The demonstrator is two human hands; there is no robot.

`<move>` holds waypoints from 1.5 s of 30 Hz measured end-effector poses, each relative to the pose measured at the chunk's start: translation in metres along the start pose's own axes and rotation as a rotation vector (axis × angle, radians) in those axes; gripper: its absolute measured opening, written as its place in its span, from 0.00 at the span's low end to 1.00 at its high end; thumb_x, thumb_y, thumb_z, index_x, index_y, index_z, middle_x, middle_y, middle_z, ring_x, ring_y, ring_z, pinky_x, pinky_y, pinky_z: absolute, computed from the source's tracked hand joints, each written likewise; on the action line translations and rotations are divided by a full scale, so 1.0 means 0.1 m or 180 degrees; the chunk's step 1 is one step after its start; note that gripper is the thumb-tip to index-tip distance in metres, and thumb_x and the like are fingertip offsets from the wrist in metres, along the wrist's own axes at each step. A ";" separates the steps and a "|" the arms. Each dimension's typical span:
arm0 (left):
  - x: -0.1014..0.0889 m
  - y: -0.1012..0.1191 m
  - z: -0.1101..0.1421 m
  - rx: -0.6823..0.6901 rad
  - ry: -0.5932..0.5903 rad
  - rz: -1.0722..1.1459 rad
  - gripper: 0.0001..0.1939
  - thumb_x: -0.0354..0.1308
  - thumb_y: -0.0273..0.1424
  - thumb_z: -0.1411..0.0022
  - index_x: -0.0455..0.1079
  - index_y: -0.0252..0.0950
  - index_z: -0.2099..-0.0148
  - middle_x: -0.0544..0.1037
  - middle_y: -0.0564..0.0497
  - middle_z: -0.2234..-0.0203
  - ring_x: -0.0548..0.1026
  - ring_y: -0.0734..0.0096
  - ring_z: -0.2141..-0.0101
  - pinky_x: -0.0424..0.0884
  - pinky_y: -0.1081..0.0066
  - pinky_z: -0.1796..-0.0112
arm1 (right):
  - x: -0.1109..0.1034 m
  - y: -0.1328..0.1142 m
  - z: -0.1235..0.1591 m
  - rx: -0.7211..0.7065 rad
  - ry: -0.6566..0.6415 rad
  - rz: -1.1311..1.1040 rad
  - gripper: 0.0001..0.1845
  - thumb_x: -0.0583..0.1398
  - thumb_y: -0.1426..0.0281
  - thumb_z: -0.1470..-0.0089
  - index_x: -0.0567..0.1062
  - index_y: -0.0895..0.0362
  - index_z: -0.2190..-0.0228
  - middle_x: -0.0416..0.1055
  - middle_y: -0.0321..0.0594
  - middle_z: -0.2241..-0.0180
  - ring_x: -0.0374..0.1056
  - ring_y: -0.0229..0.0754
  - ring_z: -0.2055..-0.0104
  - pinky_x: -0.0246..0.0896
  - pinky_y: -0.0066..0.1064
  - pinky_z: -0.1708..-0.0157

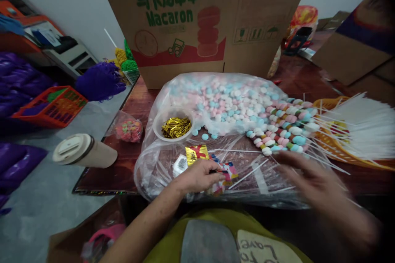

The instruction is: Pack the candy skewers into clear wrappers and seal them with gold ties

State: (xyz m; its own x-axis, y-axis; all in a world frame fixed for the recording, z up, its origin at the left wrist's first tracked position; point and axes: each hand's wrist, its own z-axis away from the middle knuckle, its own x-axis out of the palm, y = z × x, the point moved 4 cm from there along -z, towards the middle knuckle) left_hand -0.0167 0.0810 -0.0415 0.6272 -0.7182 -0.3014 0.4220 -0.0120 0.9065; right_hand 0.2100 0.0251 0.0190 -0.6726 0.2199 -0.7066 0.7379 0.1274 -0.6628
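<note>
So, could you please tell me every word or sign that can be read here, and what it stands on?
"马卡龙串串": cardboard box
"Macaron": same box, below that
Glass, arrows and umbrella signs: same box
"TWIST": gold packet
Lettering on the clothing: cut off, unclear
Code on the white packet, box's faint print: too small or blurred

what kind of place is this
Probably a small sweet-packing workshop: there are loose pastel sweets, piled candy skewers and a bowl of gold twist ties.
</note>
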 end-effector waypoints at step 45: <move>-0.25 0.17 0.17 0.1515 0.1292 -0.1363 0.14 0.44 0.33 0.36 0.70 0.34 0.60 0.77 0.46 0.67 0.72 0.69 0.66 0.64 0.68 0.61 | -0.22 0.48 0.09 -0.1281 0.0519 0.1069 0.07 0.50 0.68 0.43 0.66 0.56 0.64 0.68 0.43 0.69 0.66 0.42 0.68 0.63 0.31 0.68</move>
State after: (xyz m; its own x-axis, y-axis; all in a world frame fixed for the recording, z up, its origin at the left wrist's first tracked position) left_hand -0.0363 0.0865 -0.0140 0.7027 -0.2718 -0.6575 0.4124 -0.5974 0.6878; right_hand 0.2598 0.0181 0.0009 -0.4027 0.4552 -0.7941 0.8951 0.3773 -0.2376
